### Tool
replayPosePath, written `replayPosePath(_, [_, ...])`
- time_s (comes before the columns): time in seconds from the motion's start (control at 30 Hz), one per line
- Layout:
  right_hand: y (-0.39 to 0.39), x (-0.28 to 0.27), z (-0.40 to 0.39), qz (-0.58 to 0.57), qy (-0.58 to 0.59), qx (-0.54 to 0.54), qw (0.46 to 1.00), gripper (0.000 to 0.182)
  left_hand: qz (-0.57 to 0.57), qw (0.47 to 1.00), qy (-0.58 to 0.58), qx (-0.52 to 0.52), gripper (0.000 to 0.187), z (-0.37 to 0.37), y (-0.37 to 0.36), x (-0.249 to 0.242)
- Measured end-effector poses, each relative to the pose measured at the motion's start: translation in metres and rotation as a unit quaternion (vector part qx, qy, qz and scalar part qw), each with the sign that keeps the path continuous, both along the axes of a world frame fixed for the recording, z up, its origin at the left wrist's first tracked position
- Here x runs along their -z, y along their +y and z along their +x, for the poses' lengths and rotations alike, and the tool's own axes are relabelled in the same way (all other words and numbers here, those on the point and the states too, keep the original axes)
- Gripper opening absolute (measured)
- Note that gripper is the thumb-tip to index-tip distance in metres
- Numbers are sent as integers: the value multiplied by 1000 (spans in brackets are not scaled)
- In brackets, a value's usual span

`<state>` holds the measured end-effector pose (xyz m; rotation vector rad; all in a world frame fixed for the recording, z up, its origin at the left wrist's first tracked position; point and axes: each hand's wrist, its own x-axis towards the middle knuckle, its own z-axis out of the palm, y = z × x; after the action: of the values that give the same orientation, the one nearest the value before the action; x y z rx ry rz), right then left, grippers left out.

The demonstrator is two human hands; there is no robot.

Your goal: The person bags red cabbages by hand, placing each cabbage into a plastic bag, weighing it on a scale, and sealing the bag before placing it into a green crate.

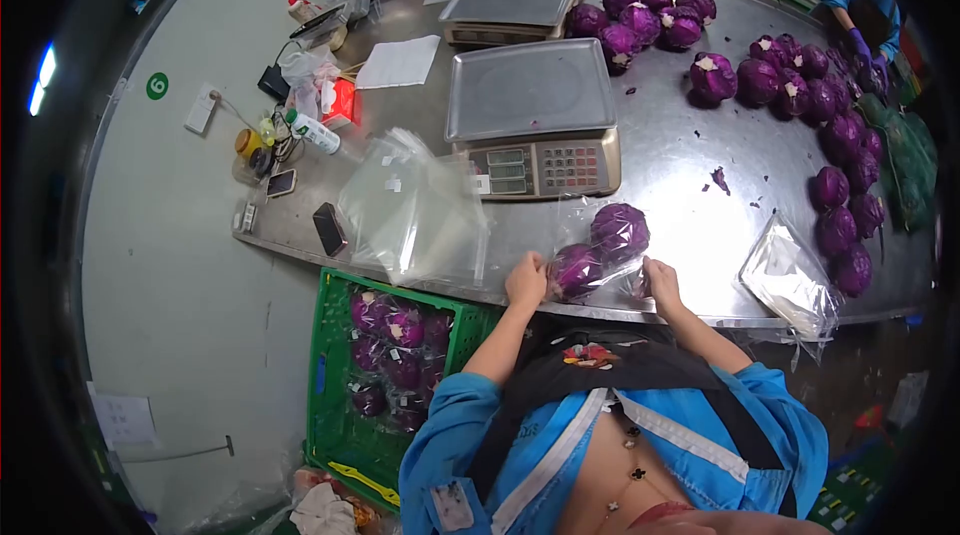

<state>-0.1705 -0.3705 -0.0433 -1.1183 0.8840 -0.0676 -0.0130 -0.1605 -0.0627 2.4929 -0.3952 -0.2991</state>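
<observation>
Two purple cabbages (619,232) lie in a clear plastic bag (640,280) at the front edge of the metal table, one closer to me than the other. My left hand (527,282) is closed on the bag's left side, right beside the nearer cabbage. On the opposite side, my right hand (661,287) pinches the bag's edge. Just beyond the bag stands a weighing scale (532,87) with a keypad facing me. A stack of clear bags (415,205) lies to the left of my left hand.
A green crate (320,375) of bagged cabbages stands below the table at left. More loose cabbages (758,82) line the far right. A second scale (512,0), a bottle (313,132), phones and further bags (790,275) lie on the table (680,175). Far right, a co-worker's gloved hands (872,63) touch a cabbage.
</observation>
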Motion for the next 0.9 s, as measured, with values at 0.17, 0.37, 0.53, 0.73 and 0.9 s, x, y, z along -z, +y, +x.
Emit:
replayPosePath(0.17, [-16,2,-9,-68,-3,-34,997,21,-108,934,-234,248,48,-27,-9,-70])
replayPosePath(0.37, [-26,-76,59,-558,-150,-130,806,51,-57,951,-166,256,68,-44,-24,-47])
replayPosePath(0.53, [-57,8,85,-451,-224,-205,839,64,-149,968,-98,176,81,-41,-18,-23])
replayPosePath(0.73, [-80,35,125,-24,-97,-219,971,48,-431,882,187,-36,82,-10,-27,-56])
replayPosePath(0.9, [33,-79,98,341,-51,-344,873,54,-497,855,53,136,100,-9,51,-120])
